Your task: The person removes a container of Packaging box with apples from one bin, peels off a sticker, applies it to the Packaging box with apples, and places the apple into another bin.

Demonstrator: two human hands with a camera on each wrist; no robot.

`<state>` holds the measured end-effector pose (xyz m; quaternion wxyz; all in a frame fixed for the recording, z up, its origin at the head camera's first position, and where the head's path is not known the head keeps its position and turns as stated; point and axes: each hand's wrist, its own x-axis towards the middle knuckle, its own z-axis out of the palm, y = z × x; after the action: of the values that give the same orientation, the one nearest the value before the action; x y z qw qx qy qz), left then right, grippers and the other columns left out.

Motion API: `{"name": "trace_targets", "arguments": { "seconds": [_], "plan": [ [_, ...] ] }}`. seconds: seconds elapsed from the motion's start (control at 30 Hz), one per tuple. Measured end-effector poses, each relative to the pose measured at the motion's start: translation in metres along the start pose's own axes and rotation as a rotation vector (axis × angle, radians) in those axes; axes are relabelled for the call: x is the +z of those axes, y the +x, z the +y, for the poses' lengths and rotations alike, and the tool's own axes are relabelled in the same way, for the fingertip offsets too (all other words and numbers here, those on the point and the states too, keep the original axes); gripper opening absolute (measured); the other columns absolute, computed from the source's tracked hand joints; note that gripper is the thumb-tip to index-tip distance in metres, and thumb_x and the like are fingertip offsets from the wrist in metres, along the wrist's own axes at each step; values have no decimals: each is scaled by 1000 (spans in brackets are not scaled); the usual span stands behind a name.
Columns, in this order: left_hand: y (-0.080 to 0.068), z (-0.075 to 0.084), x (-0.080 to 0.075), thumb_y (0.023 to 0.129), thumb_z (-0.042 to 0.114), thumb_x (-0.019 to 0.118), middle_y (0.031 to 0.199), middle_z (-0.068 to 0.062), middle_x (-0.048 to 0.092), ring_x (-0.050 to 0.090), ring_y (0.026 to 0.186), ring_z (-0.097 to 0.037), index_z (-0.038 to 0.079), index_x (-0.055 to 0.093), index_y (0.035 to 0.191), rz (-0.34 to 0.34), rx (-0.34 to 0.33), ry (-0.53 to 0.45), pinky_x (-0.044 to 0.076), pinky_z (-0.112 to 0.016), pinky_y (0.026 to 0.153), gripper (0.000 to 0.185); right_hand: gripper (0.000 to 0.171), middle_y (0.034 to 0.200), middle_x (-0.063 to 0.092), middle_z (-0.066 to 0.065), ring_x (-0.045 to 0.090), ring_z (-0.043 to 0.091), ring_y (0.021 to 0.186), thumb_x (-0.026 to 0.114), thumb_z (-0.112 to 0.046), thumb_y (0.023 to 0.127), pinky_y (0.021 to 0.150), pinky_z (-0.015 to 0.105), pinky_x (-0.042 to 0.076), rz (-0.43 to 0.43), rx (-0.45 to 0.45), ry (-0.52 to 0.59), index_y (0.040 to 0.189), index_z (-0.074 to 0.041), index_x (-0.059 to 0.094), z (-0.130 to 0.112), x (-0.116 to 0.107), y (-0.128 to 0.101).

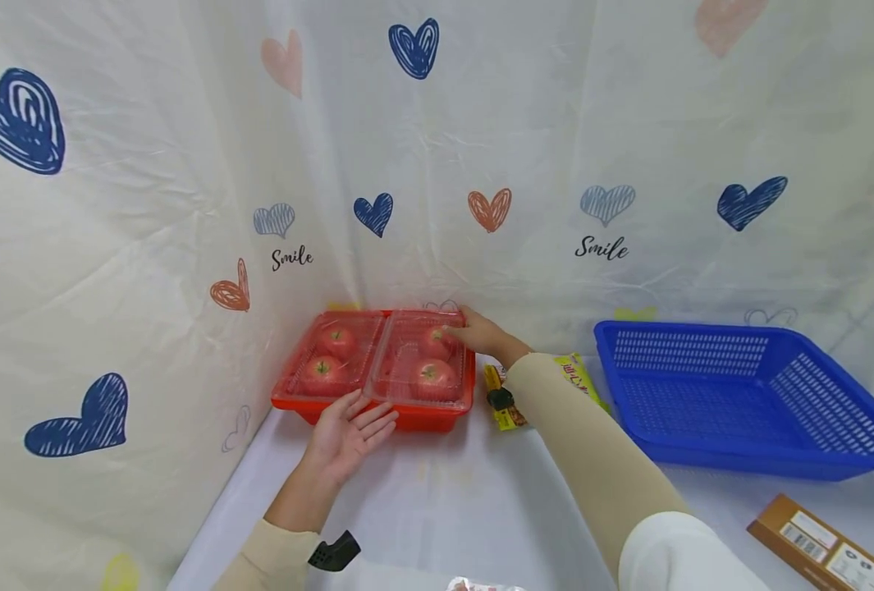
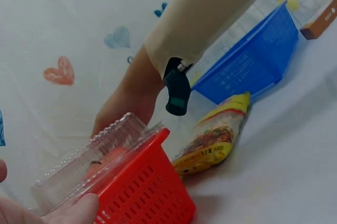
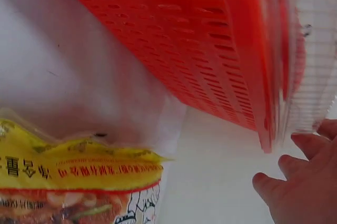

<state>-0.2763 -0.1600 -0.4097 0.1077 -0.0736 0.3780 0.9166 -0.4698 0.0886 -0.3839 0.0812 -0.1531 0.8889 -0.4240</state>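
A red basket (image 1: 425,419) stands in the left corner of the table. Two clear plastic boxes of apples, a left box (image 1: 354,322) and a right box (image 1: 400,328), lie side by side on it. Red apples (image 1: 433,378) show through the lids. My left hand (image 1: 344,439) is palm up with fingers spread at the basket's front edge; in the left wrist view its thumb (image 2: 84,209) is by a clear box. At the right box's far right corner, my right hand (image 1: 484,335) touches the lid with fingers apart (image 3: 300,174).
A blue basket (image 1: 702,451) stands to the right. Yellow food packets (image 1: 583,376) lie between the baskets, partly behind my right arm. A brown box (image 1: 824,542) is at the front right, and part of a packet (image 1: 481,585) shows at the bottom edge. Curtain walls (image 1: 437,148) stand behind and left.
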Motion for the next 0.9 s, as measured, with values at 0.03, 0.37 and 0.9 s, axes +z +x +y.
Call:
{"name": "trace_targets", "arguments": {
  "seconds": [0.03, 0.37, 0.9],
  "plan": [
    [1, -1, 2, 101, 30, 50, 150, -25, 32, 40, 132, -43, 5, 16, 153, 5, -1, -8, 38, -47, 105, 67, 77, 140, 44, 13, 45, 31, 123, 62, -39, 94, 101, 52, 42, -4, -6, 7, 153, -8, 21, 0, 1, 1],
    [1, -12, 24, 101, 15, 51, 150, -28, 29, 42, 129, -46, 5, 13, 153, 49, 42, -110, 37, -48, 105, 65, 65, 135, 47, 15, 48, 32, 119, 59, -25, 96, 100, 51, 43, 39, -56, 35, 150, -5, 29, -2, -3, 4],
    [-15, 0, 50, 101, 10, 51, 149, -20, 39, 54, 121, -36, 11, 29, 151, -16, 102, -37, 39, -46, 103, 55, 66, 153, 31, 16, 28, 35, 139, 51, -30, 99, 110, 57, 25, 104, -80, -48, 153, -5, 23, -21, -28, -16]
  ]
}}
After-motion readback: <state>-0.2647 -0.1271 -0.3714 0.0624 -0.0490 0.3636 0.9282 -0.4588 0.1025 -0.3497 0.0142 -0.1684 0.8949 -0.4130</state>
